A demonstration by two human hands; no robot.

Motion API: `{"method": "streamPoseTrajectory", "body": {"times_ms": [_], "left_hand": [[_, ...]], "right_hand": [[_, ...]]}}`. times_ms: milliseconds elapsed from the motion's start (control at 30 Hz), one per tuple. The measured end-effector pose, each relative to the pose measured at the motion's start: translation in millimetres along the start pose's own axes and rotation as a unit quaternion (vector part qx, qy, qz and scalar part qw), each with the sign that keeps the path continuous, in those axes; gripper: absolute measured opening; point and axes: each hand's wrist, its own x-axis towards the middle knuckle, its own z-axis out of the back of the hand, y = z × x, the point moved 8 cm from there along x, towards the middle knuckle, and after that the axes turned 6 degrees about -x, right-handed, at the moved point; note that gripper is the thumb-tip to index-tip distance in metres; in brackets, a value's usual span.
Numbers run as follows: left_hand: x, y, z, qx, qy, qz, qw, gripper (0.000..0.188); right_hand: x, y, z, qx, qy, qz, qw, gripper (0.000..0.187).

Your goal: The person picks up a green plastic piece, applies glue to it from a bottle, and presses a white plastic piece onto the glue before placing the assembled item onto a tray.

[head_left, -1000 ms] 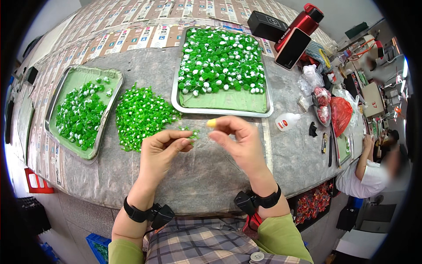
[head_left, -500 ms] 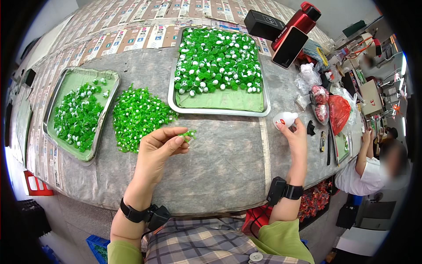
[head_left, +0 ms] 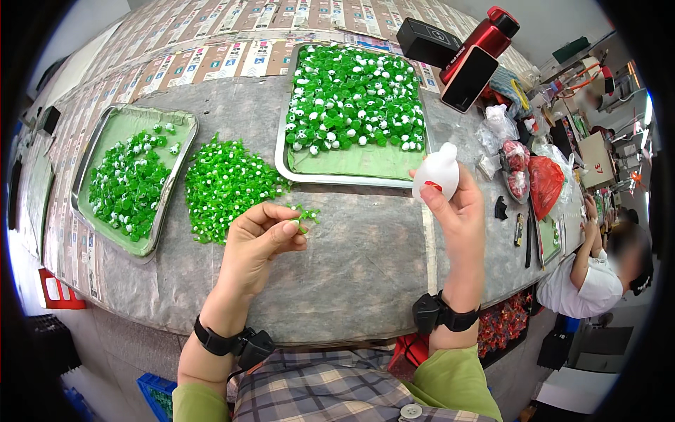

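Between thumb and fingers, my left hand [head_left: 264, 243] pinches a small green plastic piece [head_left: 304, 215] with thin limbs, above the grey table cover. My right hand [head_left: 457, 214] is closed round a white squeeze bottle [head_left: 437, 171] with a red mark, its narrow tip pointing up and away. Just beyond my left hand lies a loose heap of small green pieces [head_left: 228, 186] with white spots. Behind both hands stands a metal tray [head_left: 337, 176] filled with green pieces bearing white balls [head_left: 355, 98]. Another tray [head_left: 169, 184] at the left holds more of these.
At the far right are a black box [head_left: 427, 41], a red bottle [head_left: 492, 32] and a phone [head_left: 470, 77] leaning on it. Plastic bags [head_left: 545, 184] and a marker-like stick [head_left: 519, 230] lie along the right side. A co-worker [head_left: 587, 281] sits beyond the right edge.
My right hand has lifted the squeeze bottle closer and tilted it more upright, moving a little left. My left hand keeps its pinch on the green piece, almost in place.
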Motion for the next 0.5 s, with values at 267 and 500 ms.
{"method": "streamPoseTrajectory", "body": {"times_ms": [267, 500], "left_hand": [[1.8, 1.7, 1.6, -0.08, 0.017, 0.018, 0.996, 0.011], [2.9, 4.4, 3.3, -0.086, 0.02, 0.03, 0.996, 0.011]], "right_hand": [[-7.7, 41.8, -34.0, 0.148, -0.012, 0.06, 0.987, 0.041], [-21.1, 56.0, -42.2, 0.076, -0.028, 0.182, 0.98, 0.04]]}}
